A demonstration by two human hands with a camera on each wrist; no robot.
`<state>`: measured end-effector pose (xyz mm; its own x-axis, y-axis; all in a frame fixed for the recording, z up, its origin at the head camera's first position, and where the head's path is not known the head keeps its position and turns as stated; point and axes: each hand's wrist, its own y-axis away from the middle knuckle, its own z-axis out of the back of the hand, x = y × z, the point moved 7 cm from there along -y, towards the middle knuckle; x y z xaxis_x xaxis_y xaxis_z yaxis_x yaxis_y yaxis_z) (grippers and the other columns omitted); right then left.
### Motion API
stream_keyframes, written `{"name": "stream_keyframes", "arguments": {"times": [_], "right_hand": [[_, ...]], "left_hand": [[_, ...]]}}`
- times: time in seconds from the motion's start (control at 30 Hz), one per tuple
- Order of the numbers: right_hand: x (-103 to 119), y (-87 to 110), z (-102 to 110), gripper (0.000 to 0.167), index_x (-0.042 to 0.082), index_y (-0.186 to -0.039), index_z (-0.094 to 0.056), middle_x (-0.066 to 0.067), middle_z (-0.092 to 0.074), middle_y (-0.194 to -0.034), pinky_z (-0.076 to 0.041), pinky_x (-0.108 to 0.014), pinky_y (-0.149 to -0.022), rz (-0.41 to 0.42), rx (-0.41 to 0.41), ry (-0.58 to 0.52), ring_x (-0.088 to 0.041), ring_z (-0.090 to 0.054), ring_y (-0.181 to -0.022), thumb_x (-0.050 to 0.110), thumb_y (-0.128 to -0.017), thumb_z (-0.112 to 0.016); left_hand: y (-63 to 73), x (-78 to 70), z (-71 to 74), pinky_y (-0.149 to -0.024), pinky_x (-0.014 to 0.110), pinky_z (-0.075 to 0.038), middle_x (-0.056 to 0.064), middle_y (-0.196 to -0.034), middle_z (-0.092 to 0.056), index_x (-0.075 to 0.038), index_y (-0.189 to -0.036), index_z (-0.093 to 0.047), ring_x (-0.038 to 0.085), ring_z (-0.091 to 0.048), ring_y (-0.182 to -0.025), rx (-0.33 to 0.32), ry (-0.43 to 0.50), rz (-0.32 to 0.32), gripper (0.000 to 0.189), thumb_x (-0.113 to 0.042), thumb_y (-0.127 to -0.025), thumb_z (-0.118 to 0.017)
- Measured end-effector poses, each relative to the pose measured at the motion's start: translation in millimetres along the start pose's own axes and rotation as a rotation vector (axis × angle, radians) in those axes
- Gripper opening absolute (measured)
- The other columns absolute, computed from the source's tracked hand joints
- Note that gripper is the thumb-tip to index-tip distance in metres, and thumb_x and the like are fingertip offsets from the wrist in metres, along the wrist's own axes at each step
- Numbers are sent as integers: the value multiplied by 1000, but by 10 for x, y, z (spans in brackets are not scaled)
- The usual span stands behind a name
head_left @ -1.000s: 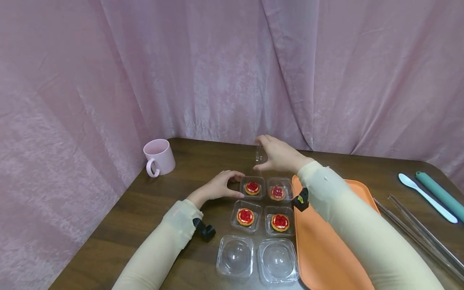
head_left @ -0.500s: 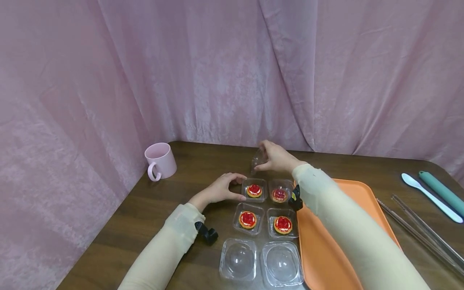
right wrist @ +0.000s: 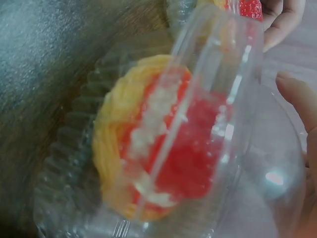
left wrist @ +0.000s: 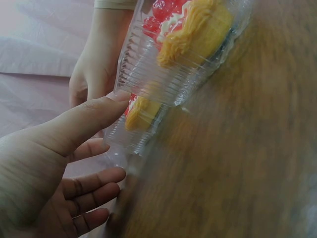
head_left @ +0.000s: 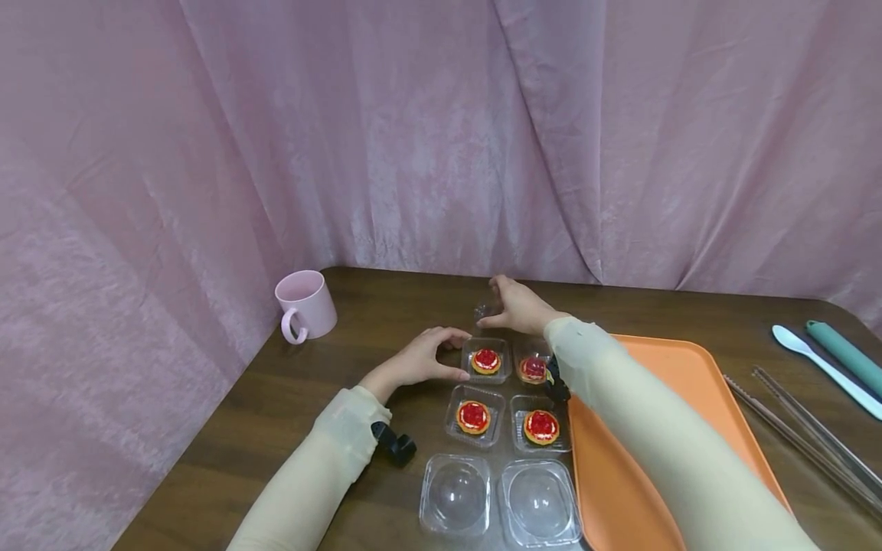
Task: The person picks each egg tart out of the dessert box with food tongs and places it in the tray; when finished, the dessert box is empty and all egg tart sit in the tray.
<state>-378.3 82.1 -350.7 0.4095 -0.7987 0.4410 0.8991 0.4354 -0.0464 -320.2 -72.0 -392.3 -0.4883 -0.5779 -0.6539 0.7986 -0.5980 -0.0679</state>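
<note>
My left hand spans the left side of the far-left clear plastic container, thumb and index finger at its corners. A red-topped tart sits in it. Beyond the far row, my right hand holds a clear domed lid between thumb and fingers; much of the lid is hidden. The far-right container holds another tart, seen through a clear dome in the right wrist view. Two more tarts stand in uncovered containers nearer: a left tart and a right tart.
Two clear lids, a left lid and a right lid, lie in front. An orange tray lies under my right arm. Metal tongs, a white spoon and a green tool lie right; a pink mug stands left.
My right hand has come slightly lower and nearer the far row, tilting the lid from upright toward flatter. My left hand keeps its place at the far-left container.
</note>
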Motion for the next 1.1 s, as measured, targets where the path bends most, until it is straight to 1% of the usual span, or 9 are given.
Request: {"name": "stream_keyframes", "arguments": {"times": [0.23,0.37,0.5,0.6,0.83,1.0,1.1], "right_hand": [[-27,34,-69,85,-11,-138,-38,-25,-56,-131,-42,-46,-105,-30,113,108,-37,-55,-121,42,-81,-73],[-64,70,-108,86,-11,-139,-38,-25,-56,-131,-42,-46,-106,-31,153,127,-37,-55,-122,43,-81,-71],[-83,94,-119,81,-10,-136,-43,-25,-58,-129,-42,-46,-105,-23,160,133,-36,-55,-121,43,-82,-70],[-105,117,-122,80,-10,-135,-45,-25,-57,-131,-41,-46,-106,-31,173,139,-37,-54,-122,45,-82,-70],[-148,150,-84,86,-9,-140,-40,-26,-52,-137,-38,-47,-109,-59,184,145,-39,-49,-128,49,-82,-68],[-100,164,-37,88,-7,-143,-37,-26,-48,-141,-36,-48,-111,-79,170,153,-39,-45,-131,50,-83,-67],[-50,169,-21,88,-5,-144,-36,-25,-47,-141,-36,-48,-110,-79,162,166,-38,-45,-132,51,-83,-67]], "left_hand": [[18,-35,2,-100,42,-43,8,-118,-61,-11,-133,-54,23,-52,-112,-2,-2,-12,64,-31,-79,-79],[6,-31,-23,-100,43,-42,9,-118,-60,-11,-133,-54,23,-52,-112,9,-1,-10,64,-31,-78,-80],[-8,-29,-45,-100,43,-42,9,-118,-60,-12,-133,-54,23,-52,-113,17,-1,-19,63,-30,-78,-80],[-19,-37,-65,-100,42,-43,8,-118,-60,-12,-133,-54,23,-52,-112,23,-2,-25,64,-32,-78,-80],[-55,-43,-77,-99,40,-42,8,-117,-61,-12,-132,-54,23,-52,-112,26,-10,-43,63,-30,-78,-80],[-63,18,-74,-100,42,-42,8,-118,-61,-12,-133,-54,23,-52,-113,25,-12,-41,64,-30,-78,-80],[-45,79,-73,-101,43,-42,8,-120,-60,-13,-136,-52,23,-52,-114,37,-7,-36,67,-32,-78,-80]]}}
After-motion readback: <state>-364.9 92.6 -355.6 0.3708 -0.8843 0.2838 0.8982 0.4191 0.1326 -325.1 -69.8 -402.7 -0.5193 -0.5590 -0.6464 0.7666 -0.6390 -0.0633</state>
